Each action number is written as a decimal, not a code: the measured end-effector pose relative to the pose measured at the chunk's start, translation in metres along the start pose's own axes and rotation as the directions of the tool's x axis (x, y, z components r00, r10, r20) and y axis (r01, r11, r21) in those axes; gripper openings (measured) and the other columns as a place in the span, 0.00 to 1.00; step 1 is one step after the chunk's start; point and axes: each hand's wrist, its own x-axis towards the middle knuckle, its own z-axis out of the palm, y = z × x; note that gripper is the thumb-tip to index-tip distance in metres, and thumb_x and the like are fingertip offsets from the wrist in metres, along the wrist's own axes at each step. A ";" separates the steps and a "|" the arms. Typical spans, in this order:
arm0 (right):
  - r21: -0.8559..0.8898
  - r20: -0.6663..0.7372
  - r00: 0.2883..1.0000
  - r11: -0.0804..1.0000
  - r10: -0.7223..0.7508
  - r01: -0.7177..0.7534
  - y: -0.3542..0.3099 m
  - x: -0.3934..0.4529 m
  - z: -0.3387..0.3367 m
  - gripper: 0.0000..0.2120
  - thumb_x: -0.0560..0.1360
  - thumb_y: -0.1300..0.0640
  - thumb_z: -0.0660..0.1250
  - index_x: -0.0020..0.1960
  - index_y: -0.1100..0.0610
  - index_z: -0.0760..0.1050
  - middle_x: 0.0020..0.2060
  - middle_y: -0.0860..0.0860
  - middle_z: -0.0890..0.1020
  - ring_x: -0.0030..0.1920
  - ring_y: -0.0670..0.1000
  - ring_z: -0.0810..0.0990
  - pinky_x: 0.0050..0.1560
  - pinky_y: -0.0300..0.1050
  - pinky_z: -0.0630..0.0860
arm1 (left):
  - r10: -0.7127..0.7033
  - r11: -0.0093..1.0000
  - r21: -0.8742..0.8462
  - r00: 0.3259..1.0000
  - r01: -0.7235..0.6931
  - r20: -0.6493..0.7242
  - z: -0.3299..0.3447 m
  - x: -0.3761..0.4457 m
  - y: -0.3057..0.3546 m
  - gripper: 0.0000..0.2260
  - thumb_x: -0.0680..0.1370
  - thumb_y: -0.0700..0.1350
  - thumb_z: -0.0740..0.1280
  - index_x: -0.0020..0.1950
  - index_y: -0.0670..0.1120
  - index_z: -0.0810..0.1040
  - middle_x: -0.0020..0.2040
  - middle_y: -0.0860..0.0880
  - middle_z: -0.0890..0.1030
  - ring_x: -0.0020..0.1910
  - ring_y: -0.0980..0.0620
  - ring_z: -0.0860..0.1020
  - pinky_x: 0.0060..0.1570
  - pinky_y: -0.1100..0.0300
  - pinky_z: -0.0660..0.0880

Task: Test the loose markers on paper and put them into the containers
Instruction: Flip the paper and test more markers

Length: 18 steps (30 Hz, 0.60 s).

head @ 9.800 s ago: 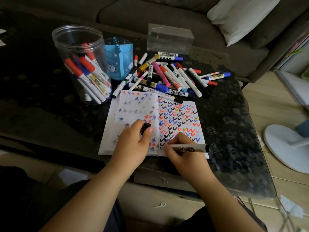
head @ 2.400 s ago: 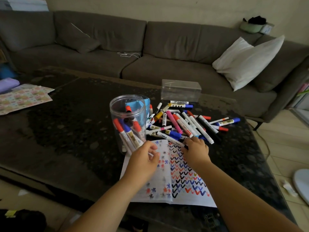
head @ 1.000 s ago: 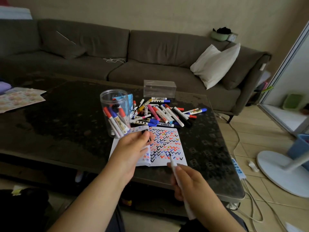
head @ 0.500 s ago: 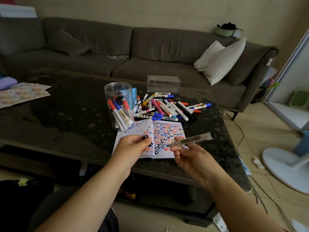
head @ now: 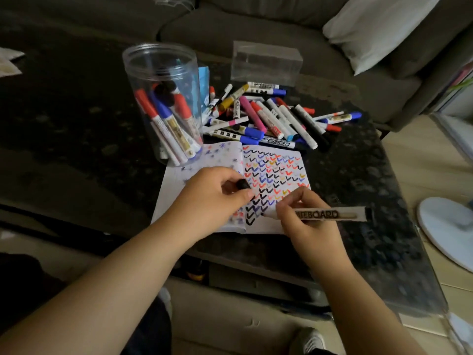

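From the head camera, I see the right hand (head: 305, 221) with its fingers clamped around an uncapped whiteboard marker (head: 330, 214), its tip lowered to the bottom rows of check marks on the paper (head: 279, 175) that lies open on the dark bench (head: 76, 155). The left hand (head: 212, 198) rests on the paper's left page, fingers pinching a black cap (head: 242, 185) that I take to be this marker's. Beyond the paper, the loose markers (head: 271, 116) lie heaped on the bench, next to a clear round jar (head: 163, 98) that already stands part-filled with markers. A blue holder (head: 203, 83) shows just behind the jar, and an empty clear box (head: 266, 64) sits at the far side of the heap. I judge the testing step to be in hand: one marker is about to make its stroke. The next move calls for a short mark on free paper, then bringing cap to tip squarely, pressing it home, and dropping the marker into the jar. Many markers remain untested.
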 end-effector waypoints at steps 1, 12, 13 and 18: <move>0.011 -0.015 1.000 1.000 -0.014 0.014 0.002 0.000 0.002 0.12 0.73 0.61 0.69 0.35 0.57 0.69 0.24 0.43 0.73 0.28 0.40 0.70 0.31 0.31 0.65 | 0.020 0.999 0.030 1.000 -0.021 0.022 0.002 0.002 0.001 0.03 0.73 0.45 0.71 0.44 0.54 0.79 0.42 0.55 0.82 0.40 0.61 0.79 0.45 0.64 0.75; -0.100 -0.084 0.992 0.991 -0.098 0.090 0.020 -0.001 0.011 0.16 0.70 0.52 0.67 0.34 0.63 0.67 0.30 0.56 0.71 0.30 0.52 0.69 0.32 0.42 0.66 | 0.010 0.981 0.195 0.996 -0.026 0.085 0.017 0.020 -0.003 0.05 0.76 0.45 0.68 0.50 0.51 0.79 0.49 0.53 0.82 0.50 0.56 0.79 0.54 0.56 0.76; -0.106 -0.079 0.992 0.990 -0.100 0.091 0.019 -0.001 0.011 0.15 0.70 0.55 0.66 0.34 0.64 0.66 0.31 0.57 0.71 0.31 0.53 0.69 0.32 0.41 0.66 | 0.001 0.981 0.194 0.995 -0.020 0.096 0.018 0.020 -0.004 0.05 0.76 0.45 0.67 0.50 0.51 0.79 0.50 0.52 0.82 0.51 0.55 0.79 0.55 0.54 0.76; -0.117 -0.036 0.995 0.989 -0.094 0.089 0.017 -0.001 0.011 0.15 0.71 0.57 0.66 0.33 0.65 0.65 0.27 0.53 0.70 0.27 0.48 0.67 0.29 0.35 0.64 | -0.044 0.978 0.208 0.991 0.016 0.129 0.021 0.022 -0.009 0.05 0.77 0.45 0.65 0.52 0.51 0.76 0.51 0.52 0.82 0.51 0.52 0.79 0.53 0.51 0.76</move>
